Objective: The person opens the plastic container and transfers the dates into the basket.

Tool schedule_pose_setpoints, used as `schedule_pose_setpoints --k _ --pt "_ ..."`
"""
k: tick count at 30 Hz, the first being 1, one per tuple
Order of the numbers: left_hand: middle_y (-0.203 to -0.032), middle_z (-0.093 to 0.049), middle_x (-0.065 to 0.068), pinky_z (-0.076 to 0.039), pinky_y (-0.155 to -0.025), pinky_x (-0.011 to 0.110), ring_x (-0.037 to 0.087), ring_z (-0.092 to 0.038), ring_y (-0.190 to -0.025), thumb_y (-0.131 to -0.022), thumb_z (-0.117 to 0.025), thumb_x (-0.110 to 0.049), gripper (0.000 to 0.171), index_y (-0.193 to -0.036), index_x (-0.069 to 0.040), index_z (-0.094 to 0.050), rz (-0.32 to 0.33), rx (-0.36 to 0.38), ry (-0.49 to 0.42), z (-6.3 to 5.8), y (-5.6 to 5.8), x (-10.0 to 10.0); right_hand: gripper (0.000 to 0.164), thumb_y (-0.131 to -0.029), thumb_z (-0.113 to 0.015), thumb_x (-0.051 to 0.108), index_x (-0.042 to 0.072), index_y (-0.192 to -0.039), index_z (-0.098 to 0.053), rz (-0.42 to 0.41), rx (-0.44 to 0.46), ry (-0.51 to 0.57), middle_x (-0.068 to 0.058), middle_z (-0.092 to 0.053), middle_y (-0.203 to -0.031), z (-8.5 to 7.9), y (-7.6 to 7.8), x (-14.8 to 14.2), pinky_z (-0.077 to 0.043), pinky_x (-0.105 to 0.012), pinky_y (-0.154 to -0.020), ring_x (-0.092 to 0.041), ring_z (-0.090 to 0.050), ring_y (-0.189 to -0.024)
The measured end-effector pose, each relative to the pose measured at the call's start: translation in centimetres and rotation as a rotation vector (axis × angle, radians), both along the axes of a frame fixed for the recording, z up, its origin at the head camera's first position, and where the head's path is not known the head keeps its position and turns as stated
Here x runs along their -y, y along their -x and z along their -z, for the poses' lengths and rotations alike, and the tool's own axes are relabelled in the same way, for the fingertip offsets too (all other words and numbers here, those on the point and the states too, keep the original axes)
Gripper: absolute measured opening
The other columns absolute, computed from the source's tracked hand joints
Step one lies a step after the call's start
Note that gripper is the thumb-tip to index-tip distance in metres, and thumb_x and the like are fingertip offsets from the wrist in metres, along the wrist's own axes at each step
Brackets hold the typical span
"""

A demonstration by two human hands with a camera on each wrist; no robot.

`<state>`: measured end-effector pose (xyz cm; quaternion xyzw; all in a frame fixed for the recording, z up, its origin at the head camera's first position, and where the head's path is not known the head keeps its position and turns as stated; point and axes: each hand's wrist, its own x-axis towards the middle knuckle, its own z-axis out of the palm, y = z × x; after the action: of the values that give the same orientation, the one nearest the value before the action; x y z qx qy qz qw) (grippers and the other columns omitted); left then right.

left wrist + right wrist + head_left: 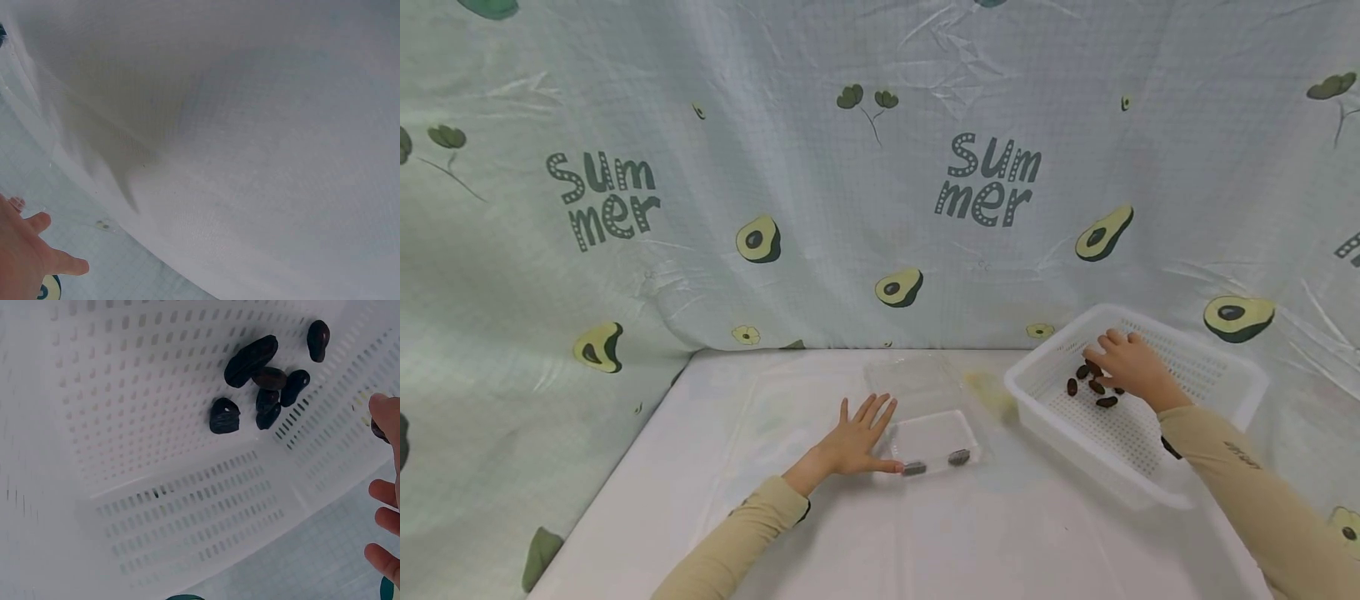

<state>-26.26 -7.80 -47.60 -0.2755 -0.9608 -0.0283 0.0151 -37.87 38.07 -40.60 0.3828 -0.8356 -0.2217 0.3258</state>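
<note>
My right hand [1129,367] is inside a white perforated plastic basket [1037,408] on the right. Between its thumb and fingers it pinches a dark brown date [379,431], partly covered by the thumb. Several more dates [250,361] lie loose on the basket floor. My left hand [852,442], fingers spread, rests at the left edge of a clear plastic box [934,429]. Two dark, wrinkled pieces that look like dates [958,457] sit along the near side of this box. Its clear lid [906,379] is folded back behind it.
A white cloth covers the table [1000,533]. Behind it hangs a pale curtain [820,183] printed with avocados and lettering. A faint yellowish patch [992,396] shows between box and basket. The basket stands close to the curtain.
</note>
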Motion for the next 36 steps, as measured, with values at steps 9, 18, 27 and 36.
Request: schedule_pose_setpoints --k 9,18,27,36 --pt "-0.15 -0.006 0.013 -0.009 -0.098 0.067 0.034 -0.008 -0.138 -0.077 -0.043 -0.069 0.099 -0.145 -0.009 -0.002 0.005 -0.014 0.004 -0.1 -0.1 0.1 0.045 -0.055 -0.081 0.036 0.014 -0.087 -0.058 0.075 0.014 -0.046 -0.011 -0.054 -0.081 1.1 0.1 0.1 -0.045 -0.041 -0.06 -0.028 -0.05 -0.078" --pt "-0.15 -0.007 0.014 -0.011 -0.098 0.067 0.034 -0.01 -0.138 -0.076 -0.04 -0.072 0.101 -0.145 -0.007 -0.004 0.011 -0.026 0.01 -0.1 -0.1 0.2 0.048 -0.058 -0.079 0.039 0.013 -0.09 -0.055 0.084 -0.017 -0.066 -0.013 -0.055 -0.084 1.7 -0.1 -0.2 -0.046 -0.04 -0.059 -0.028 -0.051 -0.08" --pt "-0.15 -0.007 0.013 -0.01 -0.098 0.067 0.034 -0.01 -0.138 -0.076 -0.04 -0.072 0.1 -0.145 -0.009 -0.002 0.013 -0.026 0.006 0.1 -0.1 0.3 0.046 -0.058 -0.079 0.038 0.012 -0.089 -0.058 0.053 -0.012 -0.032 -0.012 -0.054 -0.082 1.5 -0.2 0.1 -0.043 -0.038 -0.054 -0.027 -0.049 -0.077" --pt "-0.15 -0.006 0.013 -0.01 -0.099 0.067 0.033 -0.009 -0.138 -0.076 -0.039 -0.073 0.1 -0.145 -0.008 -0.004 0.012 -0.026 0.009 0.3 -0.1 0.3 0.038 -0.061 -0.079 0.033 0.011 -0.085 -0.059 -0.099 0.017 0.111 -0.009 -0.052 -0.077 1.0 -1.0 0.9 -0.032 -0.032 -0.048 -0.024 -0.045 -0.07"
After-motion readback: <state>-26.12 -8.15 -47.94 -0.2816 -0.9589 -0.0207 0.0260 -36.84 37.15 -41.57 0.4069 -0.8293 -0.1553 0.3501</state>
